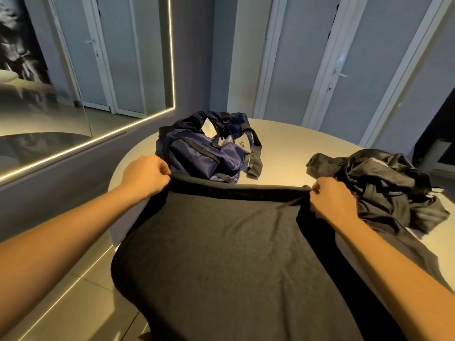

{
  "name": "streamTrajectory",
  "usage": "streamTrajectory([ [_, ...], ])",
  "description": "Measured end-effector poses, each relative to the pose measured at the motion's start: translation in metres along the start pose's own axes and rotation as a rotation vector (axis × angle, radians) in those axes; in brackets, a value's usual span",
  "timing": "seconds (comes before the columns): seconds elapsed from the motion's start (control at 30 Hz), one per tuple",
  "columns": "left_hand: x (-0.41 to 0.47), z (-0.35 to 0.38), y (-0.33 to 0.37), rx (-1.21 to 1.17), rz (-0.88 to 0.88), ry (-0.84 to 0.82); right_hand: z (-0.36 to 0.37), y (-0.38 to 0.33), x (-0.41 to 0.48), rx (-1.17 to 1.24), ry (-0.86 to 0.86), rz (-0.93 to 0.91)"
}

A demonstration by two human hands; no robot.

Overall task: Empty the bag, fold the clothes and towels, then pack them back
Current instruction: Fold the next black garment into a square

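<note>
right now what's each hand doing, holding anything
Left hand: fingers curled, pinching the far left corner of the dark grey cloth.
Right hand: fingers curled, pinching the far right corner of the same cloth.

Grey wall (197, 57) at 12 o'clock. Big mirror (49, 99) at 10 o'clock, warm light strip (171, 57) along its right and bottom edges. White-framed doors show in the reflection. Two white-framed frosted-glass doors (357, 57) at 1 to 2 o'clock, lever handle (341, 74) on the right one. Pale table (283, 141) with a rounded far end, centre toward 12 o'clock. Glossy beige tile floor (81, 303) at 7 to 8 o'clock, thin light line (73, 286) along the wall base. Room light dim and cool. Dark unit (440, 124) at 3 o'clock, can't tell what.
</note>
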State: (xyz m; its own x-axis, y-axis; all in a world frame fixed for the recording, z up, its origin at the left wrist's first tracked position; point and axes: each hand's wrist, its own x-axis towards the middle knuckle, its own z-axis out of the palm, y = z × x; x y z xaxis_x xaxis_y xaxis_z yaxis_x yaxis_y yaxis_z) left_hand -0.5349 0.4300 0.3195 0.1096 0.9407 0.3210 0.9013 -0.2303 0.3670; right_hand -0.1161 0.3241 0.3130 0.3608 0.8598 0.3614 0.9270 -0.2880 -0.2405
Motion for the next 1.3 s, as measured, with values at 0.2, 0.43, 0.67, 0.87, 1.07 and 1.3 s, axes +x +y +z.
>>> streamTrajectory([
  [0.2, -0.067, -0.003, -0.012, 0.071, 0.170, 0.013, 0.015, 0.011, -0.072, 0.205, 0.008, 0.027],
  [0.43, -0.100, 0.002, -0.025, 0.014, 0.195, 0.123, 0.012, 0.012, -0.093, 0.191, 0.044, -0.012],
  [0.67, -0.097, -0.001, -0.021, -0.010, 0.157, 0.141, 0.007, 0.011, -0.098, 0.276, 0.070, 0.011],
  [0.87, -0.101, -0.003, -0.029, 0.148, 0.248, -0.001, 0.004, 0.010, -0.102, 0.262, 0.110, 0.014],
  [1.07, -0.102, -0.002, -0.024, 0.061, 0.258, 0.154, 0.007, 0.009, -0.101, 0.233, 0.142, 0.005],
  [1.3, -0.105, -0.004, -0.030, 0.123, 0.243, -0.065, 0.009, 0.010, -0.100, 0.224, 0.111, -0.003],
])
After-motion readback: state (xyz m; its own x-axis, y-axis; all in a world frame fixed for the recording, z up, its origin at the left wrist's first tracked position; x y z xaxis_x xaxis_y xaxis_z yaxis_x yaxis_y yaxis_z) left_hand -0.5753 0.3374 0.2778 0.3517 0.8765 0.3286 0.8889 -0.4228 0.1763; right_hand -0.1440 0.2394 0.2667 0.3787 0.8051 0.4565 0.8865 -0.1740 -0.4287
